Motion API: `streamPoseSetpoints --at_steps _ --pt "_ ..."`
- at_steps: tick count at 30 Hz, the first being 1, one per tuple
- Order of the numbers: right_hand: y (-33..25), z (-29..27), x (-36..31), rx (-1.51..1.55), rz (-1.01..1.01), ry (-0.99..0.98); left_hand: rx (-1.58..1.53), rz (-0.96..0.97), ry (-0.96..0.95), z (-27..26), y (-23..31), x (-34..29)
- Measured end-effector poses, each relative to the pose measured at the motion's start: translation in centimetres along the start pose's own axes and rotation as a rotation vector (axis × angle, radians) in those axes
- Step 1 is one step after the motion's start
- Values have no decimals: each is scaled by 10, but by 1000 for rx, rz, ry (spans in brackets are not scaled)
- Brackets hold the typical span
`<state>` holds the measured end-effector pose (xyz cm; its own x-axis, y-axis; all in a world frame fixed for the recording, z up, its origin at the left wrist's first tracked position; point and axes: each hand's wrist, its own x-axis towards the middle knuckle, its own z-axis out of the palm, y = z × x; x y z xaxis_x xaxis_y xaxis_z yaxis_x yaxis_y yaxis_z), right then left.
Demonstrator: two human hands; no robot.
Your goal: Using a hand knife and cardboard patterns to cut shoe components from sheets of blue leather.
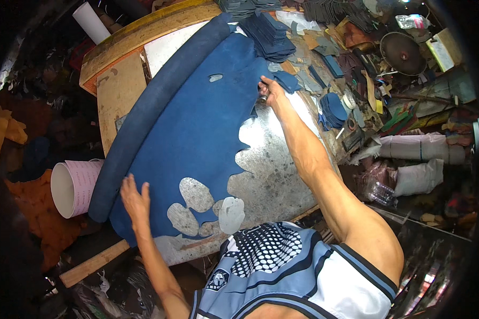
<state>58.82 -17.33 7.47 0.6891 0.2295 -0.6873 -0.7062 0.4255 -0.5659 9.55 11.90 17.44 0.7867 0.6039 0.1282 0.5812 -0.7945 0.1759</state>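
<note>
A blue suede-like hide (197, 117) lies spread on the metal-topped table (271, 170). Its left side is wound into a long thick roll (159, 101). Rounded holes and scalloped bites mark its lower and right edges. My left hand (137, 199) rests at the near end of the roll, fingers stretched out and holding nothing. At the hide's far right edge my right hand (271, 91) has its fingers curled around something small and dark, too hidden to name. A pale grey sole-shaped piece (231, 215) lies by the near cutouts, and a smaller oval piece (215, 77) sits farther up the hide.
Stacked dark blue cut pieces (266, 37) stand at the table's far end. Scraps and a round stack of blue pieces (333, 110) crowd the right side. Left of the roll stands a white-pink cylinder (77, 189). A fan (403, 53) is at far right.
</note>
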Motion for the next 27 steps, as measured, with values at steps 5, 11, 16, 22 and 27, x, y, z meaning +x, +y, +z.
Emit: streamPoseSetpoints --at_steps 5,11,16,22,27 --pt "14 67 -28 -596 -574 85 105 -184 -67 -14 -38 77" --pt "41 107 -90 -1608 -1044 -439 310 -118 -157 -9 -58 98" --pt "54 54 -98 -1185 -607 -85 193 -96 -117 -14 -64 107" --pt "72 12 -91 -1202 -574 -185 118 -135 -60 18 -78 131" --pt "66 33 -96 -1791 -963 -87 108 -136 -75 -7 -90 129"
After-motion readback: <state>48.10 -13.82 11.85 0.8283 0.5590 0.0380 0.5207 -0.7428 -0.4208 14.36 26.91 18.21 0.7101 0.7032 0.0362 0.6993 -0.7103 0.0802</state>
